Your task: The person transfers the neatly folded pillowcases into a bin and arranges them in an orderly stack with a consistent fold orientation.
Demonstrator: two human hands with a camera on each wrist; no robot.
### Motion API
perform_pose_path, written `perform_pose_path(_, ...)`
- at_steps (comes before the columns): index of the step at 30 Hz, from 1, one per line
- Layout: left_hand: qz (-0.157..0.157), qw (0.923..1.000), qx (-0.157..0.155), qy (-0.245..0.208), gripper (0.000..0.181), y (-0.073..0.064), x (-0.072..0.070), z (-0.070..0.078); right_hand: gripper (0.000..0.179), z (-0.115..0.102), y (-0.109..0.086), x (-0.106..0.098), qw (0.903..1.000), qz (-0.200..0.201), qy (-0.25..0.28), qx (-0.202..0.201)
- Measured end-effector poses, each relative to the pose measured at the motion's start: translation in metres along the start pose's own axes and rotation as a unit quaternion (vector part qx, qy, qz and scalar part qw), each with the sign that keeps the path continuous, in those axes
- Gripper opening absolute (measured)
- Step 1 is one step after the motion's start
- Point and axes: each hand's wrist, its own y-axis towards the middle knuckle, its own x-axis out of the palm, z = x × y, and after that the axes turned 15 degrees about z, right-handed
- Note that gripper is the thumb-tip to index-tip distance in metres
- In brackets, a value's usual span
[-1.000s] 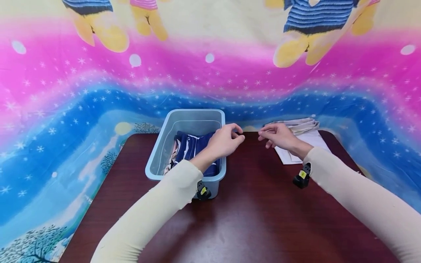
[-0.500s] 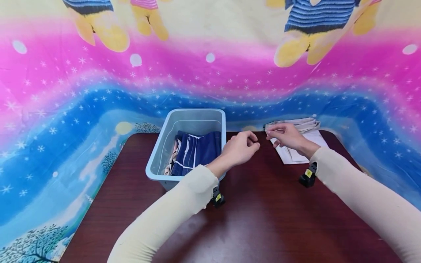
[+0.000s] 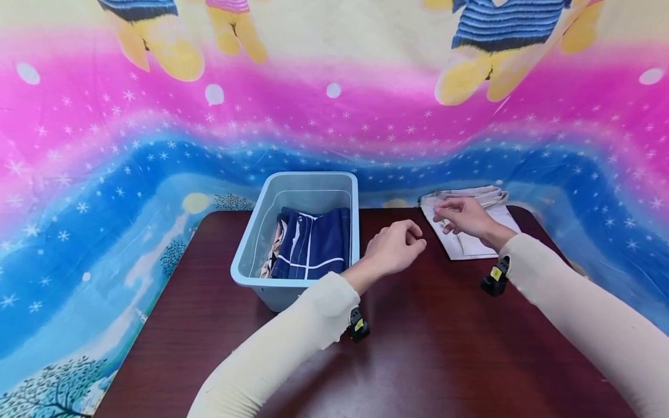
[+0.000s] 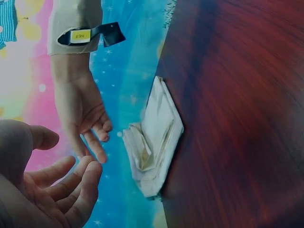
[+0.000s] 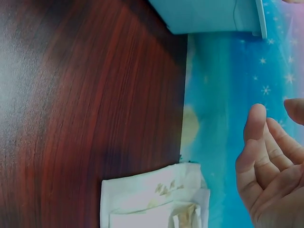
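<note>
**Left hand (image 3: 395,247) and right hand (image 3: 465,217) released above a counter (image 3: 418,360), near a folded white cloth (image 3: 462,248)**

Head view. A pale blue bin (image 3: 313,199) stands left of centre on the counter. Inside it lie a folded navy cloth (image 3: 326,241) with white lines and, along its left side, a patterned cloth (image 3: 272,255) in pale and dark tones. The left hand is just right of the bin, near the centre, fingers loosely bent and grasping nothing. The right hand, right of centre, also holds nothing; it overlaps the white cloth, which lies on the counter toward the upper right. Cream sleeves (image 3: 282,348) cover both forearms, with a black device (image 3: 359,326) at each wrist. A printed backdrop (image 3: 334,128) in cream, pink and blue fills the upper part.

Left wrist view. The left hand occupies the lower left, thumb apart from the fingers. The right hand is at upper left, fingers relaxed, apart from the white cloth at centre. The counter fills the right side.

Right wrist view. The right hand appears at lower right, fingers bent, apart from the white cloth at the bottom of the frame. Brownish marks show on the cloth. The bin stands at the top, well apart from it.
</note>
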Motion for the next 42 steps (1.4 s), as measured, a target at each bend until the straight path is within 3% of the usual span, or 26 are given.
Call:
perform_pose_path(8,0.0,0.9998,0.001,0.019,0.022,-0.005,0.009,-0.007,0.05,0.013,0.003,-0.002,0.9999,-0.004,-0.005,0.008)
perform_pose_path(15,-0.001,0.9991,0.022,0.036,0.023,-0.01,0.02,-0.005,0.055,0.03,0.008,-0.007,0.9997,0.002,-0.019,0.013)
perform_pose_path(28,-0.013,0.9997,0.007,0.017,0.02,-0.021,0.038,-0.017,0.057,0.063,0.012,-0.025,0.9981,0.017,-0.056,0.02)
perform_pose_path(37,-0.022,0.9996,-0.003,0.019,0.02,-0.025,0.045,-0.028,0.053,0.092,0.011,-0.029,0.992,0.043,-0.117,0.022)
perform_pose_path(42,-0.027,0.9994,-0.004,0.024,0.02,-0.025,0.051,-0.033,0.058,0.11,0.008,-0.027,0.9883,0.021,-0.148,0.028)
